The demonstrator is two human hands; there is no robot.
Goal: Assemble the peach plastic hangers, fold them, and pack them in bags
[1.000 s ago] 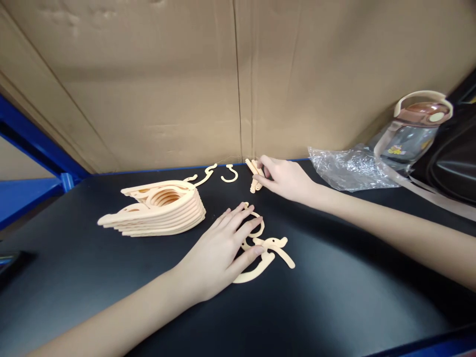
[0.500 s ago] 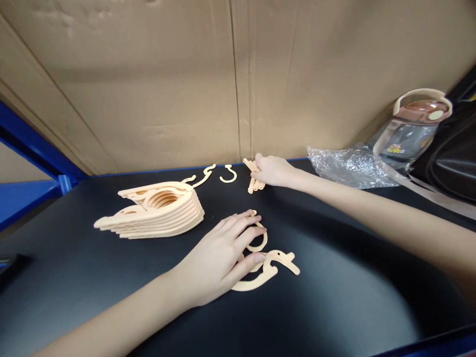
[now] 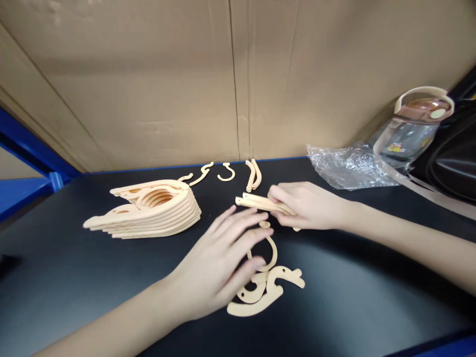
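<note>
My right hand (image 3: 303, 204) is closed around a few cream curved strips (image 3: 256, 201), held just above the black table. With fingers spread, my left hand (image 3: 219, 258) hovers over loose cream pieces and grips nothing. Partly hidden beneath its fingers is a cream hook (image 3: 274, 250). Nearer to me lies a curved hanger arm (image 3: 255, 307) with a notch and a small hole, touching another curved piece (image 3: 253, 293). To the left sits a neat stack of cream folding hangers (image 3: 178, 218).
At the back lie two curved strips (image 3: 253, 174), a loose hook (image 3: 232, 173) and a thin notched piece (image 3: 203, 174). A clear plastic bag (image 3: 345, 166) and a strapped water bottle (image 3: 412, 139) stand right, beside a black bag (image 3: 449, 163). A cardboard wall (image 3: 148, 84) closes the back.
My right hand has come nearer with several strips, leaving two at the back. My left hand has lifted slightly, and the pieces below it appear lower in view.
</note>
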